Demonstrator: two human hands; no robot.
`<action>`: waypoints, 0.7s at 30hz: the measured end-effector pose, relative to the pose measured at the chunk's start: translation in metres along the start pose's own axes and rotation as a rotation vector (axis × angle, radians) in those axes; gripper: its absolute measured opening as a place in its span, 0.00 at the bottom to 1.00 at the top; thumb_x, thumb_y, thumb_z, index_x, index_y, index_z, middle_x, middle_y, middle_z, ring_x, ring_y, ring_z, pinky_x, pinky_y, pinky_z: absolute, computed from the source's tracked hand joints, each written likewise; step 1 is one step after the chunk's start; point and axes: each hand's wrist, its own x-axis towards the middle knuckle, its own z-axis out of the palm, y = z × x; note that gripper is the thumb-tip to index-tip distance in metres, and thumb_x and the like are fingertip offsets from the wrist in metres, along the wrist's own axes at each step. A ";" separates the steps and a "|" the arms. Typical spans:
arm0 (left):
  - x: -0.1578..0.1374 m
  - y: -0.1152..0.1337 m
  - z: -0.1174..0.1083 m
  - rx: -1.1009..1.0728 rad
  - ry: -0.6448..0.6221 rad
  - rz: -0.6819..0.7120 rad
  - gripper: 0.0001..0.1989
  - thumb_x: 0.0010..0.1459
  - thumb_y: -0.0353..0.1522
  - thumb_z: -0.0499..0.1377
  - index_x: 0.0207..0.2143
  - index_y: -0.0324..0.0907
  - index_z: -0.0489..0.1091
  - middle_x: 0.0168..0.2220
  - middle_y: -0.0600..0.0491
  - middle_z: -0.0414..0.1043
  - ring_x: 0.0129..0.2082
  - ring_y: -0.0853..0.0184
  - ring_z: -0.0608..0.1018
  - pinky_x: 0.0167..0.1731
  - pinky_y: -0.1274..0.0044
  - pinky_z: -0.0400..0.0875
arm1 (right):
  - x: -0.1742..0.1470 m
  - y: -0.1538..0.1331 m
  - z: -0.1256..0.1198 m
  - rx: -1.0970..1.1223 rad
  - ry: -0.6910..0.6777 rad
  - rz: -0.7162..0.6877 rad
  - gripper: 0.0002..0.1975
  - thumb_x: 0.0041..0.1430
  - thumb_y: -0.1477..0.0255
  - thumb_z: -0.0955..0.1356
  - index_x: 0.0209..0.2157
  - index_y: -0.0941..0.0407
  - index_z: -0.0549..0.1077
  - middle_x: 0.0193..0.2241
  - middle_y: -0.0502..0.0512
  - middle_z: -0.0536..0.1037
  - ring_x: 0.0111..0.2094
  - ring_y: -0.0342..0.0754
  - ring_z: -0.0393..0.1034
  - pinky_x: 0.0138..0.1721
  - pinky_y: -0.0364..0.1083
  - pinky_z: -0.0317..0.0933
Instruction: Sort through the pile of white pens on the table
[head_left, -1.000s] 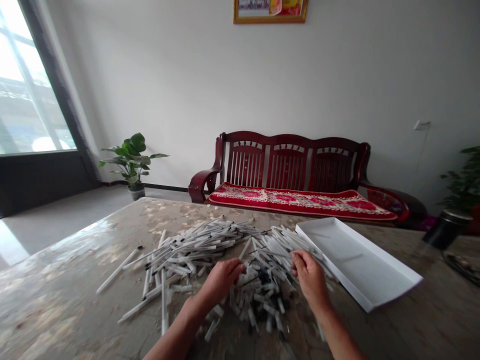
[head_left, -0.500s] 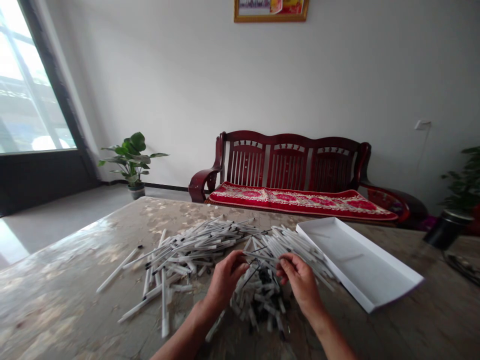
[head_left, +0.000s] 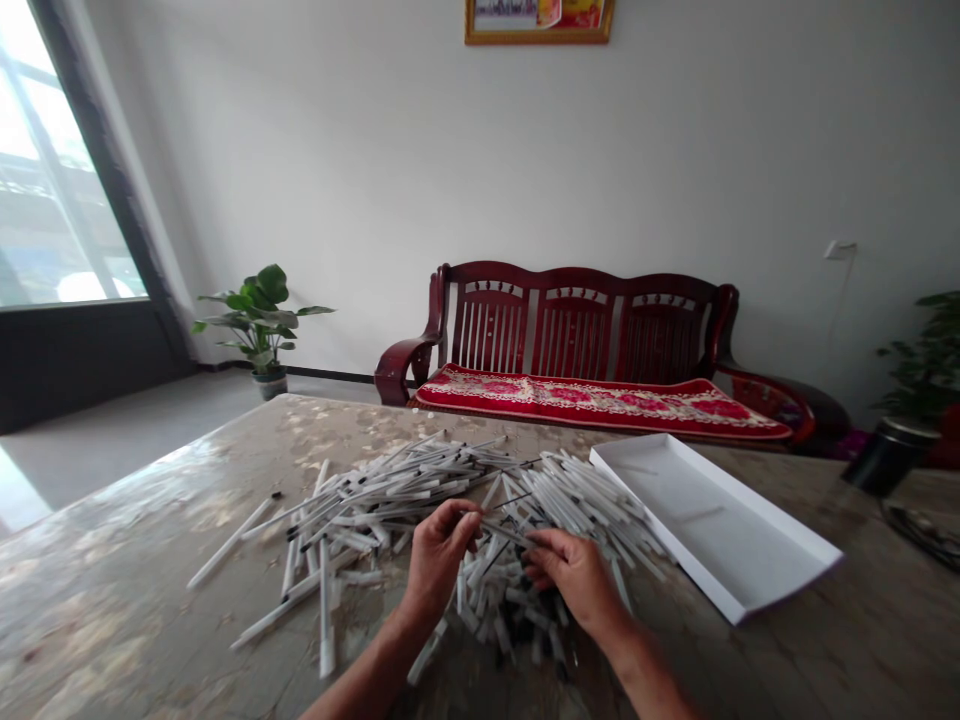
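Between my two hands is a slim translucent pen (head_left: 504,530), slanting down to the right. My left hand (head_left: 436,560) pinches its left end with thumb and forefinger. At the other end, the fingers of my right hand (head_left: 576,578) close on it. Below lies a heap of short clear and black pen caps (head_left: 517,610), partly hidden by my hands. Behind my left hand spreads a pile of white pen barrels (head_left: 397,480), some with black ends. Another bundle of pale pen barrels (head_left: 589,490) lies behind my right hand.
A shallow white box lid (head_left: 720,520) sits to the right of the barrels. Everything rests on a patterned table (head_left: 135,570). Beyond it stands a dark red wooden bench (head_left: 577,320), with a potted plant (head_left: 262,310) to the left and a black container (head_left: 889,455) at right.
My right hand has moved left and slightly down, nearer my left hand. My left hand has shifted a little left, and the pen between them now tilts more steeply.
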 end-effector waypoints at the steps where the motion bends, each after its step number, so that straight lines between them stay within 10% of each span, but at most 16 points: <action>1: 0.001 0.000 0.000 -0.006 0.020 0.005 0.16 0.50 0.44 0.64 0.28 0.40 0.72 0.17 0.59 0.68 0.16 0.73 0.69 0.17 0.82 0.62 | 0.000 0.000 0.000 -0.015 0.001 -0.013 0.24 0.47 0.50 0.73 0.37 0.55 0.82 0.27 0.55 0.83 0.28 0.54 0.80 0.27 0.46 0.72; 12: 0.007 -0.002 -0.008 -0.110 0.164 -0.019 0.18 0.49 0.46 0.65 0.30 0.40 0.72 0.17 0.60 0.68 0.16 0.74 0.67 0.17 0.82 0.60 | -0.002 -0.001 -0.011 -0.369 0.100 -0.239 0.13 0.60 0.63 0.65 0.35 0.54 0.79 0.27 0.54 0.82 0.27 0.50 0.77 0.29 0.44 0.68; 21: 0.034 0.004 -0.029 -0.206 0.584 0.007 0.19 0.48 0.47 0.64 0.29 0.42 0.69 0.21 0.61 0.69 0.17 0.74 0.67 0.16 0.82 0.60 | 0.008 0.006 -0.042 -0.815 0.270 -0.383 0.11 0.58 0.71 0.64 0.29 0.53 0.78 0.30 0.54 0.79 0.33 0.50 0.75 0.36 0.45 0.64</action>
